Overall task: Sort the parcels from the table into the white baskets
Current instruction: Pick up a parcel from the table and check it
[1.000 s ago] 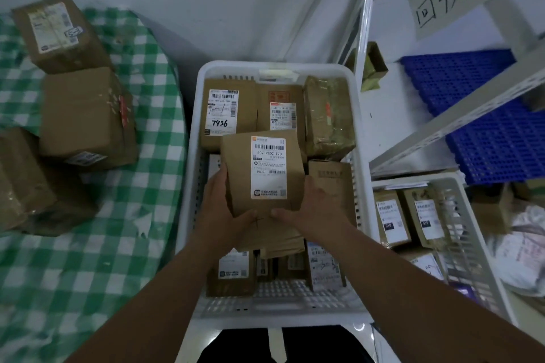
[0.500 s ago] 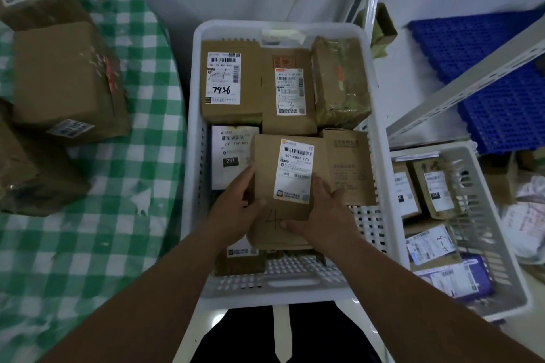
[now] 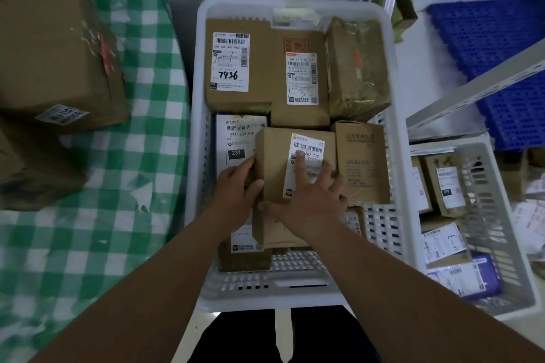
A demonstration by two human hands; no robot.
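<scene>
Brown cardboard, the parcel [image 3: 275, 168] sits in the near half of the basket [image 3: 395, 91], atop other boxes, its long axis running away from me. My left hand [image 3: 236, 200] grips its left edge, fingers curled round the side; my right hand [image 3: 312, 197] lies flat on top, fingers spread over the label [image 3: 309, 147]. Both touch it, so I judge letting go comes next. More boxes [image 3: 56, 56] wait on the checked surface [image 3: 141, 156] to the left.

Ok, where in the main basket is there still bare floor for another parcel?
In the front basket, bare floor shows along the near wall and in the right near corner, below the printed brown box. The far half is packed wall to wall. Both hands, left and right, occupy the middle.
</scene>
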